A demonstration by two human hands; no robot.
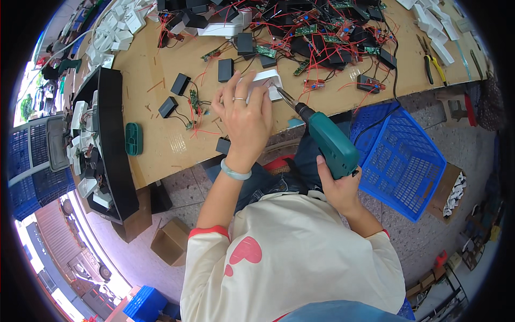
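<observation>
My right hand [341, 189] is wrapped round the rear of a green electric screwdriver [330, 140]. Its black nose and metal bit slant up and left, and the tip meets the inner end of a white plastic casing [272, 78]. That casing lies near the table's front edge. Over its left part bends my left hand [245, 115], fingers curled and holding it down; some of the casing is hidden under them. Close to this hand lie black boxes [226, 70] and a green circuit board [194, 101] with red wires.
Across the back of the table [155, 145] spreads a heap of circuit boards and red wires [322, 37]. White casings [115, 32] pile at the far left, beside a black bin [111, 139]. Pliers [429, 61] lie at right. A blue basket [402, 155] stands below the edge.
</observation>
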